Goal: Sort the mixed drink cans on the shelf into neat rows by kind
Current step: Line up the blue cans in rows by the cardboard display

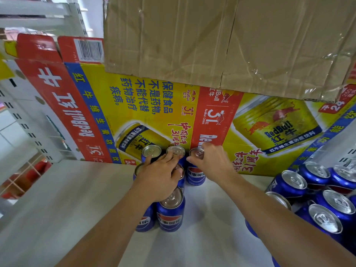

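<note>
Fingers point(169, 158) atop clustered blue cans point(170, 213).

The Red Bull carton point(154, 112) stands at the back of the shelf point(67, 199), a cardboard box point(221, 41) above it. Just before the carton I see a cluster of cans point(170, 211) under my left hand point(159, 176), while my right hand point(212, 160) grips a single can point(195, 176) to the cluster's right. A second group of cans point(327, 199) stands before the carton's right end.
</note>
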`<control>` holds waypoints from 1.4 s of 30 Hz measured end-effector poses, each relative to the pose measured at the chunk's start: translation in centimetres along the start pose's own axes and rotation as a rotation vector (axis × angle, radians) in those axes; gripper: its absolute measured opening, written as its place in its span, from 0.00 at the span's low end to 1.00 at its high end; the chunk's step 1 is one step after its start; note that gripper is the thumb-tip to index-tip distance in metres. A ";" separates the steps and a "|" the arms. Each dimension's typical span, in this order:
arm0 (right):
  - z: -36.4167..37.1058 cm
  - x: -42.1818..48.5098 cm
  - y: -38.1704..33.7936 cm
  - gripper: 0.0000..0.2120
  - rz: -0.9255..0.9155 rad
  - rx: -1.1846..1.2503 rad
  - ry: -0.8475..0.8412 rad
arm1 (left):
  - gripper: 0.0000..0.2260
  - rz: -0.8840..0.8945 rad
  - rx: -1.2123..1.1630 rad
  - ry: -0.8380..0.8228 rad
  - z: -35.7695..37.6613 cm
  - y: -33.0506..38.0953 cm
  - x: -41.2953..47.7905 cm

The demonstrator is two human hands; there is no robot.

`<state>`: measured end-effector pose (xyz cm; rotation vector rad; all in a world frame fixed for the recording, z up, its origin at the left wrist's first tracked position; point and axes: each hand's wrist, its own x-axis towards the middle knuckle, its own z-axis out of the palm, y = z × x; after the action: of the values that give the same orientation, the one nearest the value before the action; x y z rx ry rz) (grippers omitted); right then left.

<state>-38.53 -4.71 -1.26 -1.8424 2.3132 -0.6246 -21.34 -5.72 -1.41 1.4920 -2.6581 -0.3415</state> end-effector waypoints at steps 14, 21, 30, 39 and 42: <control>-5.3 -3.3 4.1 0.18 -0.007 -0.003 -0.198 | 0.23 -0.018 0.038 -0.058 -0.2 -0.3 0.2; -9.6 -8.0 8.4 0.21 0.056 -0.098 -0.315 | 0.24 -0.016 0.122 0.001 -1.3 1.6 0.0; -12.7 -13.8 11.5 0.15 0.096 -0.165 -0.254 | 0.30 0.458 -0.152 -0.318 1.8 16.5 -0.2; -12.0 -17.9 13.6 0.20 -0.044 -0.191 -0.436 | 0.23 0.367 -0.191 -0.231 2.2 19.0 0.7; -11.3 -17.8 13.6 0.13 -0.056 -0.137 -0.326 | 0.24 0.272 -0.251 -0.131 0.5 18.1 -0.4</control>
<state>-50.22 17.42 0.85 -1.9049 2.1408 -0.1560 -36.31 3.75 2.25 1.0552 -2.7427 -0.7397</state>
